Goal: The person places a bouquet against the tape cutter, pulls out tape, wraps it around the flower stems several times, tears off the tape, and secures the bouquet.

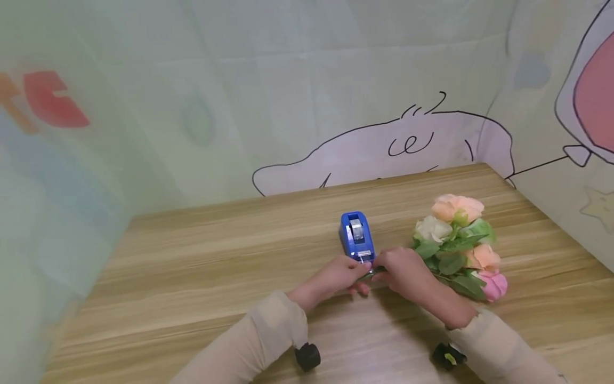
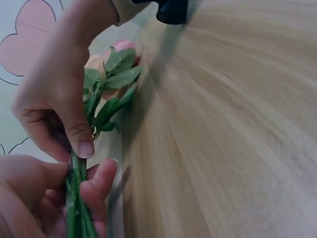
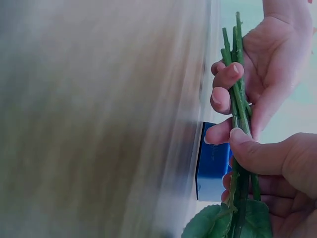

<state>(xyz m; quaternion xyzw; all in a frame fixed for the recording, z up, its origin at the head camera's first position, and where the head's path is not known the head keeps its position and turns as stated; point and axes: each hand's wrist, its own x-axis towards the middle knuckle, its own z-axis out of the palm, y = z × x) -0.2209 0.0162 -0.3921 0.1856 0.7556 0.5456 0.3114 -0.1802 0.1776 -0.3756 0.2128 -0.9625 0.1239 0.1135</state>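
A bunch of roses point(image 1: 451, 264) in peach, white and pink lies out to the right of my hands, its leafy green stems point(image 3: 237, 54) running leftward between them. My right hand point(image 1: 405, 272) grips the stems just below the leaves, thumb point(image 3: 252, 156) laid over them. Closer to the cut ends, my left hand point(image 1: 338, 274) holds the same stems with its fingers curled round them, as the left wrist view also shows. Directly beyond the hands stands a blue tape dispenser point(image 1: 355, 234) with a clear roll in it; the fingers overlap its front end in the head view.
The wood-grain table point(image 1: 201, 266) runs back to a printed cloth wall point(image 1: 216, 106) with cartoon drawings. A black wrist device point(image 1: 307, 356) hangs under the left sleeve, another point(image 1: 448, 356) under the right sleeve.
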